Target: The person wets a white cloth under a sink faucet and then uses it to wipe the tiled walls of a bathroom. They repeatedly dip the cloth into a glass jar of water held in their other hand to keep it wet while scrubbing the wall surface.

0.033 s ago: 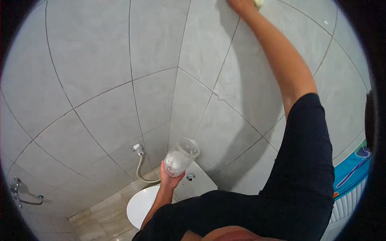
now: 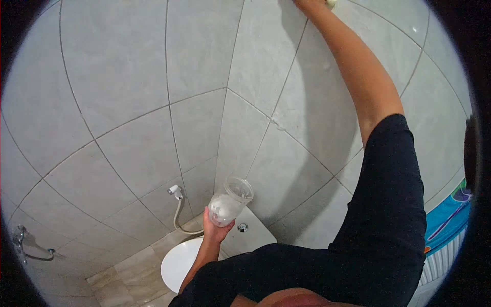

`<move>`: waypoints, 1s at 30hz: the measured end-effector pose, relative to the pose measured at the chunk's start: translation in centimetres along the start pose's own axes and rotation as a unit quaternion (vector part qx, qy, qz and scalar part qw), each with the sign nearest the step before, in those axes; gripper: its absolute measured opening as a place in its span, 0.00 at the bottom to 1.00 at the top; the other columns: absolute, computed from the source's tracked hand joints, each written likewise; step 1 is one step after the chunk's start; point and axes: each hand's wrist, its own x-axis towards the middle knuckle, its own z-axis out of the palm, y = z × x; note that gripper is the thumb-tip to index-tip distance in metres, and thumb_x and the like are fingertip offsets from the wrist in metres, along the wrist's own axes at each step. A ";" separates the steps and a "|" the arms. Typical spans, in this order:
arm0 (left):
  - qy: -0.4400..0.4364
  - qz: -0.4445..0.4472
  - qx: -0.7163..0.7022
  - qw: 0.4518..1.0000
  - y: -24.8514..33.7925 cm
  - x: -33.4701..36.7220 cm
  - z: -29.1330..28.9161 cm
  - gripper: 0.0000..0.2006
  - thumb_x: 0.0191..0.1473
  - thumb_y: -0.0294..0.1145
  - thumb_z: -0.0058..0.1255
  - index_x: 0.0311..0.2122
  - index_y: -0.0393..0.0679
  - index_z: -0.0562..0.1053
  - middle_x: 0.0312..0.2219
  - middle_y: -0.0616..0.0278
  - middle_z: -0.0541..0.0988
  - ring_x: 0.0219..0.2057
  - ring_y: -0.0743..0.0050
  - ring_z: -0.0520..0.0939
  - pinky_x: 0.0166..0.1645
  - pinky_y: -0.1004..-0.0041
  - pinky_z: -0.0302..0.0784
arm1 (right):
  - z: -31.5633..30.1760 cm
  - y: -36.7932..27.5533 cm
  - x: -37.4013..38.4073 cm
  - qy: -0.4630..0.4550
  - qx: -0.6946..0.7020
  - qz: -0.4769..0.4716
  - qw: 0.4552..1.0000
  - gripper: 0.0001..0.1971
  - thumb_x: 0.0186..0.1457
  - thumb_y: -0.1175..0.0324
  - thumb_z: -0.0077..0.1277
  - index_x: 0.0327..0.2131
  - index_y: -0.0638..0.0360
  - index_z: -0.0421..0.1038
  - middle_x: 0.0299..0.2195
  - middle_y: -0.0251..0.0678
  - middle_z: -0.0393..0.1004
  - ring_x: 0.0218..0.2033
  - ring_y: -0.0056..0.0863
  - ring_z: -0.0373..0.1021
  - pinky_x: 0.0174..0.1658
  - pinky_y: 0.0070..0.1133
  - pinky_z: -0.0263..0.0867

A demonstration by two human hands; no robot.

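Two bare hands are in view, well apart. The left hand [image 2: 217, 233] is curled around the lower part of a clear plastic container [image 2: 228, 205], gripping it from beneath and from the side. That container tilts, its open rim pointing away from the palm and to the right, and something white and cloudy shows inside it.

Far beyond it and to its right, the right hand [image 2: 309, 5] is raised at the tiled wall [image 2: 266, 56], at the end of an outstretched arm. The upper edge cuts it off, so I cannot tell whether its fingers are spread or pressed together. Just to its right a pale yellowish-green thing [image 2: 332, 3] shows, also cut off; whether it is pinched there is unclear. Below this hand, well down the wall, a small whitish smear [image 2: 277, 125] sits near a tile joint.

Around the left hand, a white cistern [image 2: 261, 231] with a round metal button [image 2: 243, 227] lies beneath and to the right. A white toilet lid [image 2: 179, 263] is below it, toward the body on the left. A white sprayer [image 2: 175, 191] hangs on the wall to its left, its pale hose [image 2: 177, 217] curving down behind the wrist. Farther left is a metal tap [image 2: 20, 238].
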 end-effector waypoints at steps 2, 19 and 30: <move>-0.005 0.015 -0.006 1.000 0.5 -0.2 -0.5 0.30 0.48 0.61 0.22 0.47 0.50 0.61 0.42 0.58 0.67 0.39 0.58 0.70 0.36 0.64 0.70 | 4.4 -0.8 0.1 0.139 -0.120 -0.045 0.982 0.11 0.45 0.71 0.37 0.33 0.59 0.65 0.39 0.42 0.62 0.41 0.36 0.58 0.42 0.34 0.54; 0.027 0.031 -0.040 0.998 2.2 -2.4 -1.6 0.28 0.47 0.61 0.26 0.46 0.52 0.61 0.42 0.60 0.67 0.42 0.59 0.68 0.38 0.61 0.68 | 8.3 -6.3 1.6 -0.067 -0.016 -0.011 0.998 0.11 0.45 0.69 0.38 0.33 0.58 0.67 0.40 0.42 0.63 0.43 0.37 0.58 0.45 0.35 0.52; 0.032 0.063 -0.055 0.996 2.9 -3.4 -1.6 0.29 0.46 0.61 0.30 0.46 0.50 0.61 0.43 0.60 0.66 0.43 0.59 0.67 0.41 0.59 0.65 | 10.7 -22.5 -28.0 -0.278 0.109 -0.244 0.923 0.16 0.48 0.68 0.36 0.43 0.53 0.63 0.45 0.43 0.59 0.49 0.46 0.52 0.53 0.42 0.43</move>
